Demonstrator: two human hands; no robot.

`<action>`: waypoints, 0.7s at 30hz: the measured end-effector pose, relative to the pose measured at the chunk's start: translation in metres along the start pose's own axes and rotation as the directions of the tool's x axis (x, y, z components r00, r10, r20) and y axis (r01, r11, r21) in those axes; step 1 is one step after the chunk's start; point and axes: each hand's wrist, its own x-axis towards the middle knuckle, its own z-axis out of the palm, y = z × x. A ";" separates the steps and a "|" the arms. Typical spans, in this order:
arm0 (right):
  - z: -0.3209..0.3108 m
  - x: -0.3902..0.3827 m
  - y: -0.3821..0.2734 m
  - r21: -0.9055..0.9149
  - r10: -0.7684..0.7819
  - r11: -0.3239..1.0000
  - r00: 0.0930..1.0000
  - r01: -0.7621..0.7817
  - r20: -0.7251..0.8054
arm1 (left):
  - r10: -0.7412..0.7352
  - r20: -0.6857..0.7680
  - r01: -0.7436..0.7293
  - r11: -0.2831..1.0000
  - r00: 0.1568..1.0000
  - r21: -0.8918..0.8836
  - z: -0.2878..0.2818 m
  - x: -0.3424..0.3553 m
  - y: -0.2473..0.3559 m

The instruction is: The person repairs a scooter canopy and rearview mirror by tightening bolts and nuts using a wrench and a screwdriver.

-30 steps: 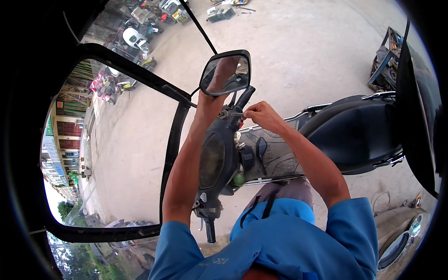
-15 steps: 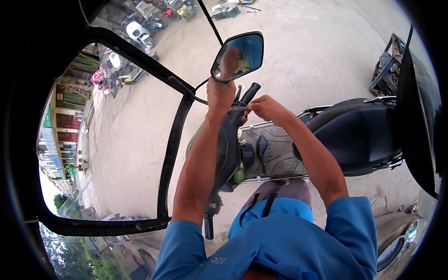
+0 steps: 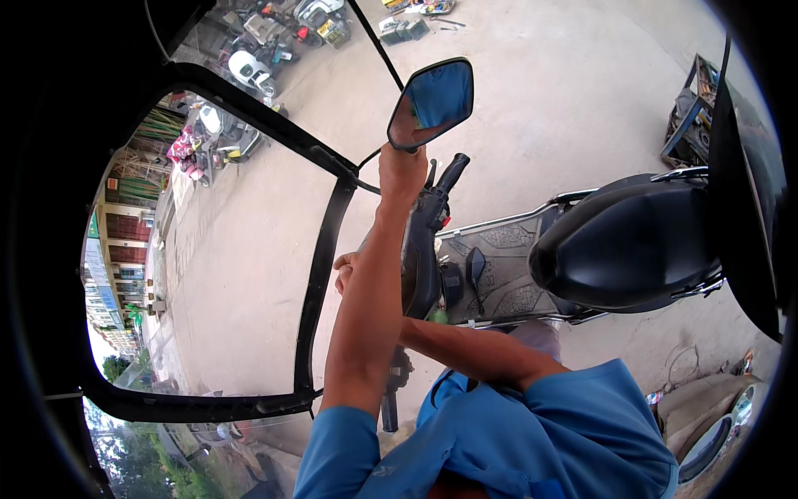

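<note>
My left hand [image 3: 402, 170] is raised, its fingers closed round the base of a black-framed rear-view mirror [image 3: 432, 101], just under the glass. Beside it is the right-hand handlebar grip [image 3: 453, 172] of a black electric scooter. My right forearm passes beneath the left one, so only a few curled fingers of my right hand [image 3: 344, 272] show past it, in front of the dark front panel. Whatever they hold is hidden. A second, smaller black mirror [image 3: 475, 266] lies on the scooter's grey footboard [image 3: 505, 287].
The black seat [image 3: 628, 241] extends to the right. A black windshield frame [image 3: 328, 274] with clear sheeting stands at left. Further off are a metal rack of parts [image 3: 694, 116], parked scooters [image 3: 249, 71] and dark blocks [image 3: 405, 31]. A round mirror-like object [image 3: 700, 449] lies at lower right.
My right hand has left the handlebar, where it held a thin grey tool, and moved left and nearer, under my left forearm. The mirror has tilted slightly, with my left hand still on it.
</note>
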 end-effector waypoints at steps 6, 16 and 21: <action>-0.065 -0.033 -0.080 -0.900 -0.203 0.435 0.975 0.007 -0.090 | -0.112 0.166 0.119 0.993 0.980 -0.029 -0.001 -0.002 0.003; -0.078 -0.008 -0.093 -0.974 -0.351 -0.096 0.922 -0.207 -0.162 | -0.095 0.134 0.092 0.995 0.986 0.032 0.006 0.003 0.017; -0.069 -0.028 -0.088 -0.843 -0.132 0.505 0.949 -0.186 -0.288 | -0.082 0.146 0.089 0.995 0.986 -0.045 0.002 0.001 0.013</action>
